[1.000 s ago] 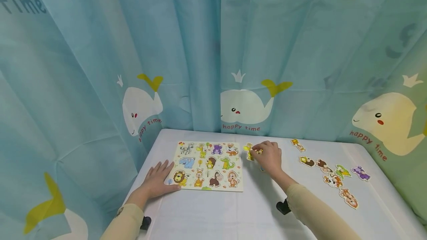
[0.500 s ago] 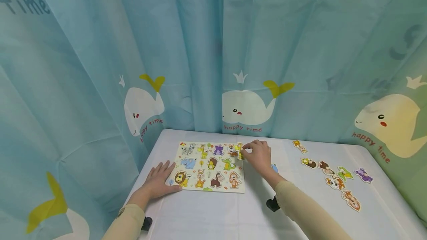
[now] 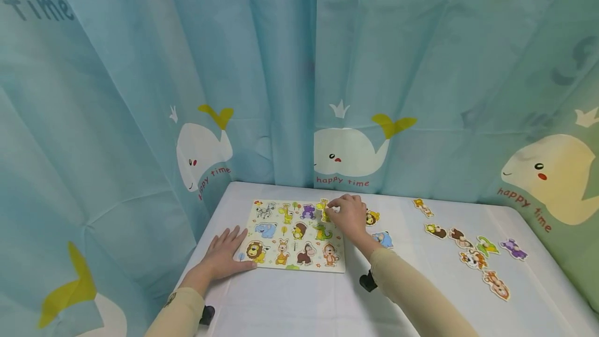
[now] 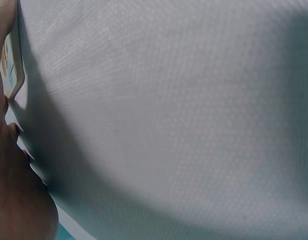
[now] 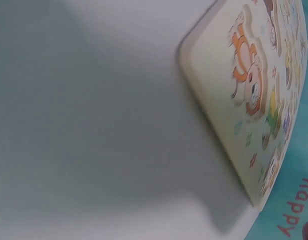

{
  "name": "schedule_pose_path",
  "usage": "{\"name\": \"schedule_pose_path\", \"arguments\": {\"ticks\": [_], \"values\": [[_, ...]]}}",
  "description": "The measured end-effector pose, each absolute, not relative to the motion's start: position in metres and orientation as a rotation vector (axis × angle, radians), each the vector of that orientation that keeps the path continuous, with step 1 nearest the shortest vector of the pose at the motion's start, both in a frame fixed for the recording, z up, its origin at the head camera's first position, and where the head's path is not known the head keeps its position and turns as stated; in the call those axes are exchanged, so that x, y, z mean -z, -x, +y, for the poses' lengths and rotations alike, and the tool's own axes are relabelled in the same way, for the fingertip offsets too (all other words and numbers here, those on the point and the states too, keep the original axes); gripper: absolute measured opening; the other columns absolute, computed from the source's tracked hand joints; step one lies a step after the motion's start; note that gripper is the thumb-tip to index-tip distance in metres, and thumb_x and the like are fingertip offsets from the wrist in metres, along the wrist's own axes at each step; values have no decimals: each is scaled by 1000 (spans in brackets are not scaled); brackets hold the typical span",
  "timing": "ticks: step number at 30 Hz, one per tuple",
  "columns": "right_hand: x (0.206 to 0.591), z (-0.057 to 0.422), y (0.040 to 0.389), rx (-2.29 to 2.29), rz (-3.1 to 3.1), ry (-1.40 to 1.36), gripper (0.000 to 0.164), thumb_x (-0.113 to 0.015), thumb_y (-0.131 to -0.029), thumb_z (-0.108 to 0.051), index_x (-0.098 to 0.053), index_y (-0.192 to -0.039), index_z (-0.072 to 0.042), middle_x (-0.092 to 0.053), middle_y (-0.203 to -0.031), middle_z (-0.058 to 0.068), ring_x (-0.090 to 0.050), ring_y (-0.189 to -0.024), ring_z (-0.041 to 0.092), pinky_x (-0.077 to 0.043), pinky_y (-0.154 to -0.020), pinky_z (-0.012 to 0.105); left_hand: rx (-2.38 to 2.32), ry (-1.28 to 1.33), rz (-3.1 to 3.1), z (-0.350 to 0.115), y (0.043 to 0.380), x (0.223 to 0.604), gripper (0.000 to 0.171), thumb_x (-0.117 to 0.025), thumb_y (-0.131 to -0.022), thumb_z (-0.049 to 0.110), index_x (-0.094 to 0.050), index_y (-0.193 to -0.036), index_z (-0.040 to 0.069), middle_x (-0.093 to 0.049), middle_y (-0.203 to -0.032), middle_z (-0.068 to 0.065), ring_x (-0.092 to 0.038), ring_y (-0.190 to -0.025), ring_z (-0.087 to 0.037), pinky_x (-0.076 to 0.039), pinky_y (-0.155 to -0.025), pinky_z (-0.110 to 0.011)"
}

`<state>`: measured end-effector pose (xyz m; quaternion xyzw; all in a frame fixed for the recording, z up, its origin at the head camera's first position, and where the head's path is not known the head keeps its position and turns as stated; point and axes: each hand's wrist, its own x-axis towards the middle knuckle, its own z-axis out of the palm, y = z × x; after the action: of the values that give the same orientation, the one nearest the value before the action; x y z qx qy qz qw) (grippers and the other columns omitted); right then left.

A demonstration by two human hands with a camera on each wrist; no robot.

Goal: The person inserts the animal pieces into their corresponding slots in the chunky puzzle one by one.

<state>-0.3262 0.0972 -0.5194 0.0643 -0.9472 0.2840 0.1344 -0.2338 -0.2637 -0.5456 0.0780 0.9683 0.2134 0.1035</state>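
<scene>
Pinched between thumb and fingertips of the right hand (image 3: 348, 216), just right of the frame's centre: a yellow giraffe piece (image 3: 323, 207), over the upper right of the animal puzzle board (image 3: 270, 243). Contact with the board there — cannot tell. At the board's lower left, thumb of the left hand (image 3: 222, 256) on the edge, other fingers extended and slightly spread, gripping nothing.

In the way across the board's upper right corner: right hand and held piece, covering printed artwork. Just right of that hand, a lion piece (image 3: 372, 217), partly behind it; below, an elephant piece (image 3: 383, 239). Toward the frame's right, a loose scatter: hedgehog piece (image 3: 435, 231), crocodile piece (image 3: 488, 246), purple hippo piece (image 3: 514, 249), monkey piece (image 3: 496, 285), among others.

Against the right sleeve (image 3: 398, 280), a black object (image 3: 368, 282), too indistinct to identify. Cut off at the left wrist view's left edge: left hand, beside white tablecloth (image 4: 169, 110).
</scene>
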Motion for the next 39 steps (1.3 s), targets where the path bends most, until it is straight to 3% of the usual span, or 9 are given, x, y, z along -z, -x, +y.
{"name": "schedule_pose_path", "arguments": {"ticks": [15,22,39], "values": [[532,51,345,-850,-2797,-233,14,-77,-91,-32,-82,-94,-19,-66,-106,2,-50,-107,27,-42,-90,49,-637,-222,2856,-265,233,545,109,-74,-79,68,-32,-161,8,-22,-167,-21,-10,-154,-46,-4,-123,-64],[538,29,349,-866,-2805,-262,11,-77,-91,-29,-81,-89,-19,-64,-96,-1,-49,-99,25,-40,-84,46,-648,-223,2862,-268,237,556,112,-71,-78,73,-31,-162,11,-21,-168,-19,-9,-154,-45,-2,-123,-62],[547,-4,350,-823,-2830,-259,10,-78,-91,-27,-80,-88,-18,-66,-95,2,-52,-98,28,-43,-83,50,-667,-261,2858,-267,236,552,110,-71,-80,71,-32,-161,8,-22,-167,-21,-10,-153,-47,-3,-122,-64]]}}
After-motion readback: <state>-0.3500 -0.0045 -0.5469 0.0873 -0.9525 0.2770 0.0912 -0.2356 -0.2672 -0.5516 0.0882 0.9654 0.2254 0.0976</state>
